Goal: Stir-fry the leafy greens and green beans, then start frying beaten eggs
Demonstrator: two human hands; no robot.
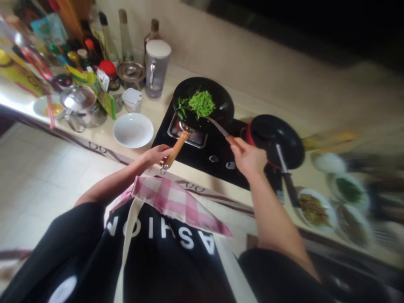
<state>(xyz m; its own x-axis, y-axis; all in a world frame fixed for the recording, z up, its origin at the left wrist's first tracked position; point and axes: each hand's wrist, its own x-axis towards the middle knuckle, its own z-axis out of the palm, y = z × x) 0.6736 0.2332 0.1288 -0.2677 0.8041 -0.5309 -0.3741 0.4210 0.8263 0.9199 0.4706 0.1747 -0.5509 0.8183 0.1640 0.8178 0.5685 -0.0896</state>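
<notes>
My left hand [158,155] is at the wooden handle [176,150] of a black wok [221,103], its fingers against the handle's left side. The wok lies toward the back of the left burner [189,134], part of which shows in front of it. Chopped green vegetables [201,104] sit heaped inside the wok. My right hand [249,159] is closed around the wooden grip of a metal spatula [218,126]. The spatula's far end reaches into the wok at the lower edge of the greens.
Right of the wok, a dark pan [284,134] with a red outside holds a second long-handled utensil [285,172]. A white bowl [133,131] and a steel pot [83,107] stand left. Plates of food [317,210] line the right counter. Bottles [125,38] and a water jug [157,69] stand behind.
</notes>
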